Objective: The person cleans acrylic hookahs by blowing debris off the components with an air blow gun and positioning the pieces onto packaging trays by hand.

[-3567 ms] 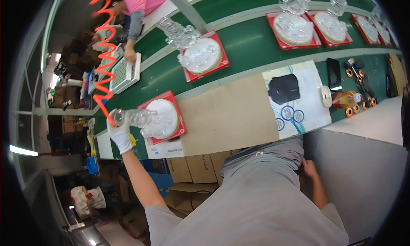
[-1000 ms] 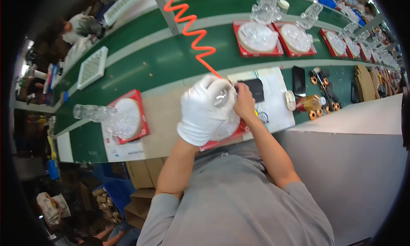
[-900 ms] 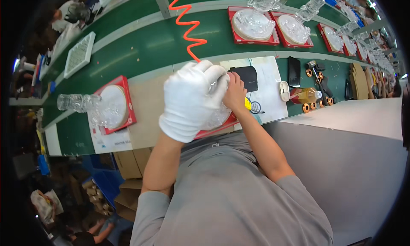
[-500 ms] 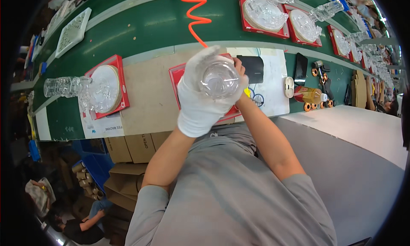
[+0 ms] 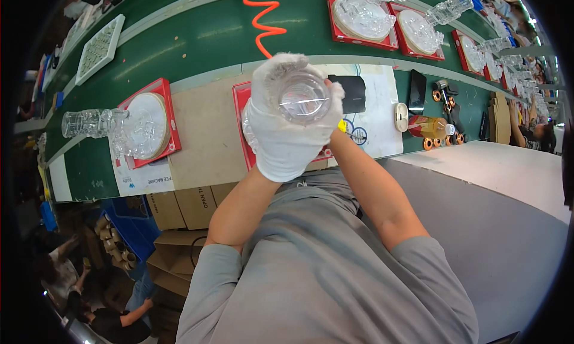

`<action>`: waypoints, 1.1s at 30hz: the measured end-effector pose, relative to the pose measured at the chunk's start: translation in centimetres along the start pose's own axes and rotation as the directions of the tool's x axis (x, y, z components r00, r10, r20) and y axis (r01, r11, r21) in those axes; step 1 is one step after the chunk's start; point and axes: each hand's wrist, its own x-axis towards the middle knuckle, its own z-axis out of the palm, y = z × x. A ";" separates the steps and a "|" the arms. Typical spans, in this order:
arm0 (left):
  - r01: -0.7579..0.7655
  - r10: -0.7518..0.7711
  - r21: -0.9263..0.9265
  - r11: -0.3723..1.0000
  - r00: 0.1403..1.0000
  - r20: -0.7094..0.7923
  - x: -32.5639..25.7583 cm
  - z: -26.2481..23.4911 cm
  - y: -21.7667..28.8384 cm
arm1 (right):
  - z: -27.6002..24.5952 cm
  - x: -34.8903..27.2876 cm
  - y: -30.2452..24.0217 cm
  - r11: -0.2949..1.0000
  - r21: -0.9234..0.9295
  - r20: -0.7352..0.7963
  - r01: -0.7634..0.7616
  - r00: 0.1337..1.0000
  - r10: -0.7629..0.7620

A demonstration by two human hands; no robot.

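My left hand (image 5: 278,139), in a white glove, is wrapped round a clear, round vessel (image 5: 304,99), whose circular end faces up at me. Behind the vessel is my bare right hand (image 5: 328,83); only a little of its fingers shows beside the glove, and what they grip is hidden. Both hands are held together above a red shallow box (image 5: 240,99) on the bench. The glove and vessel cover most of that box. Part of a clear piece shows at the glove's left edge.
To the left, a red box (image 5: 170,114) carries a white disc and a clear, ribbed vessel (image 5: 89,123). More red boxes (image 5: 365,43) line the back right. A black phone (image 5: 417,92), a bottle (image 5: 427,127) and copper-coloured rings lie right. An orange coiled hose (image 5: 263,27) hangs ahead.
Both hands and the vessel have shifted slightly up and left. My gloved hand has turned round the vessel and now hides most of my right hand's fingers.
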 end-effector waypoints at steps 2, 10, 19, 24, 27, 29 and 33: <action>0.090 -0.090 0.004 0.996 0.994 0.055 0.2 -0.7 0.1 | 0.0 0.4 -0.3 0.998 0.024 -0.004 -0.052 0.999 0.052; -0.443 0.062 0.517 0.732 0.800 0.597 3.8 -2.1 1.8 | -8.1 1.9 -0.8 0.889 0.457 -0.056 0.018 0.998 0.009; -0.291 0.105 0.035 0.956 0.452 0.886 -3.4 -6.7 -0.3 | -16.3 -5.2 -2.4 0.287 0.956 0.052 -0.060 0.998 0.035; 0.305 -0.545 0.527 0.793 0.742 0.390 -12.1 -14.0 -5.7 | -14.9 -5.9 -1.7 0.319 0.948 -0.001 0.002 1.000 -0.003; 0.400 -0.674 0.753 0.523 0.735 0.077 -14.9 -16.3 -7.7 | -14.7 -5.8 -1.8 0.343 0.939 0.005 -0.005 1.000 -0.001; 0.423 -0.675 0.802 0.422 0.737 -0.033 -15.7 -16.8 -8.5 | -14.4 -5.8 -2.0 0.339 0.941 0.019 -0.015 1.000 -0.008; 0.545 -0.850 0.756 0.363 0.526 0.029 -15.8 -17.0 -10.5 | -13.5 -6.6 -3.0 0.307 0.951 0.026 -0.023 1.000 -0.007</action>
